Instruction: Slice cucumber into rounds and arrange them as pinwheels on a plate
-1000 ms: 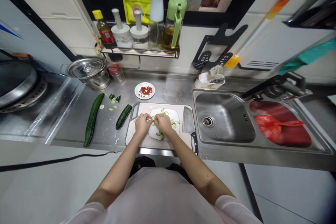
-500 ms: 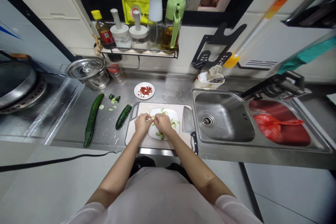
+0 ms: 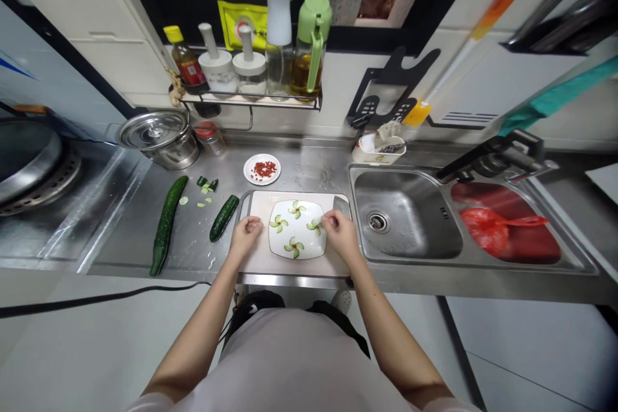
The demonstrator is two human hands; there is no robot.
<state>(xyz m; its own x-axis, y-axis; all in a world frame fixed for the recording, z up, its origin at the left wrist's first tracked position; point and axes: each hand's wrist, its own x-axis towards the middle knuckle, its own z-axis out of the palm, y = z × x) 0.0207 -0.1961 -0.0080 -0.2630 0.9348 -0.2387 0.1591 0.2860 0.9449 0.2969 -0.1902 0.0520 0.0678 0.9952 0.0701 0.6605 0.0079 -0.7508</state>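
Left hand (image 3: 246,235) and right hand (image 3: 340,232) now farther apart, fingers curled, grip unclear, beside one plate (image 3: 298,229), four cucumber pinwheels (image 3: 293,246).

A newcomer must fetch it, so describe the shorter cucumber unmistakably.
On the steel counter, find the cutting board under the squarish plate. Just off the board's left edge lies the shorter cucumber. Unlike the longer cucumber farther left, it is short and close to the board.
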